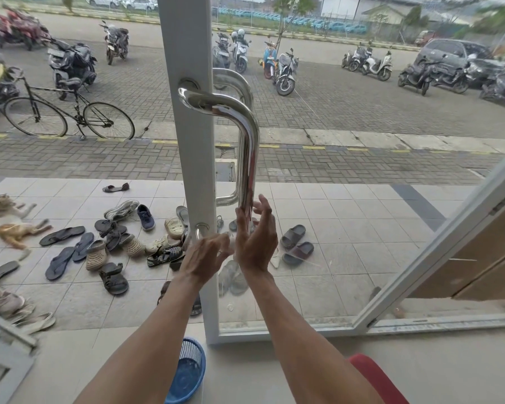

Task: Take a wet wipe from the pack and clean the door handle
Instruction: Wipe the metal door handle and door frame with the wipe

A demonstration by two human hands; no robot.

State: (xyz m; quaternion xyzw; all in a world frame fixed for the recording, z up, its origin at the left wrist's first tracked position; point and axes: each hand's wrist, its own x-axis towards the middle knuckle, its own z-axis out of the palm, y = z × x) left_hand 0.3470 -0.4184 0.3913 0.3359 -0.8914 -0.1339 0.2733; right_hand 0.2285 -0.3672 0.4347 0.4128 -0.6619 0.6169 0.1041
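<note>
Both grips are up at the lower end of the door handle [250, 158]: the right grip [255, 240] is upright just beside the bar, palm turned left, fingers loosely spread and holding nothing, while the left grip [207, 253] reaches in from below with fingers stretched forward towards the bar. The handle is a polished steel tube bent into a long pull, fixed to the white door frame [187, 158] by round mounts, its mirror finish reflecting the grips; a matching tube sits on the far side of the glass. Its bottom bend is largely hidden behind the two grips. The left fingertips are smeared by blur, and a pale patch there cannot be made out. A blue basket [187, 374] on the floor is cut off by the lower edge.
</note>
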